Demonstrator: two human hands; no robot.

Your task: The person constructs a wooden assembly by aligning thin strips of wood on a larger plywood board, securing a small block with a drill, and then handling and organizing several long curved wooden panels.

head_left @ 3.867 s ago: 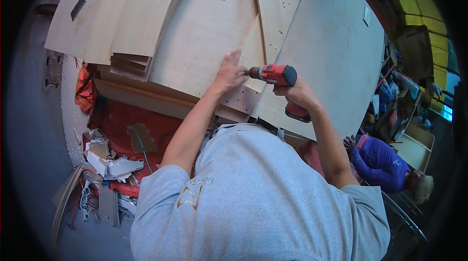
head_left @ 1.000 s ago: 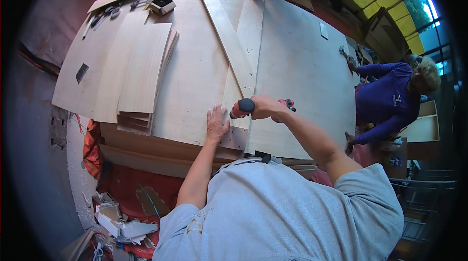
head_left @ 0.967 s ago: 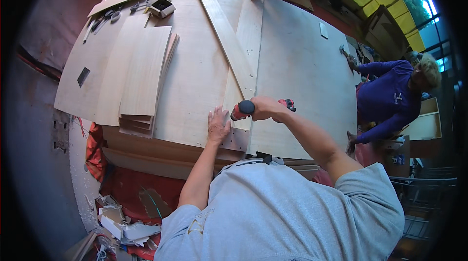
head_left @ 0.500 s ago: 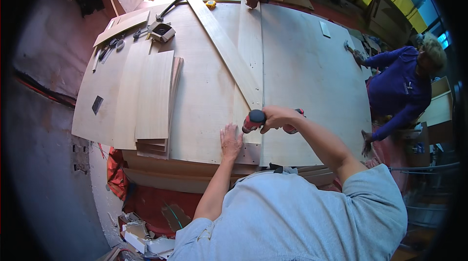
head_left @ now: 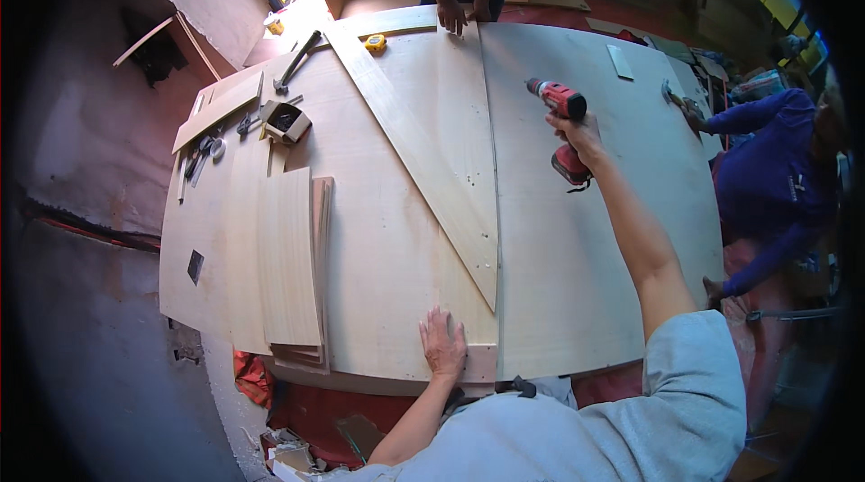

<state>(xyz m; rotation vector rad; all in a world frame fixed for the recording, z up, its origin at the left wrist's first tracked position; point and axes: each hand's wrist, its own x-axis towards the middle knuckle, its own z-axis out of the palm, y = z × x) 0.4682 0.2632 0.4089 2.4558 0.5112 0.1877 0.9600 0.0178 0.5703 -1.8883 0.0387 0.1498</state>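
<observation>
The left hand (head_left: 443, 347) is laid palm down on the pale wood near the close edge of the worktop, its fingers slightly spread and nothing gripped. By the right hand (head_left: 584, 138), a red-and-black cordless drill (head_left: 560, 102) is held by its handle, the fingers wrapped around it; the drill is raised over the right part of a broad pale plywood panel (head_left: 550, 293), its chuck pointed to the upper left. Beside the left hand, a small brownish rectangular plate (head_left: 481, 363) is seen at the panel's close edge. Farther out, a long pale wooden board (head_left: 410, 158) is laid diagonally, its pointed lower end overlapping a straight pale plank (head_left: 464, 95). To the left, thin wooden sheets (head_left: 288, 266) are stacked; beyond them are placed an open cardboard box (head_left: 288, 122), a dark-handled hammer (head_left: 300, 60) and a yellow tape measure (head_left: 376, 44). At the right edge, the panel is touched by a co-worker in purple (head_left: 766, 185).
</observation>
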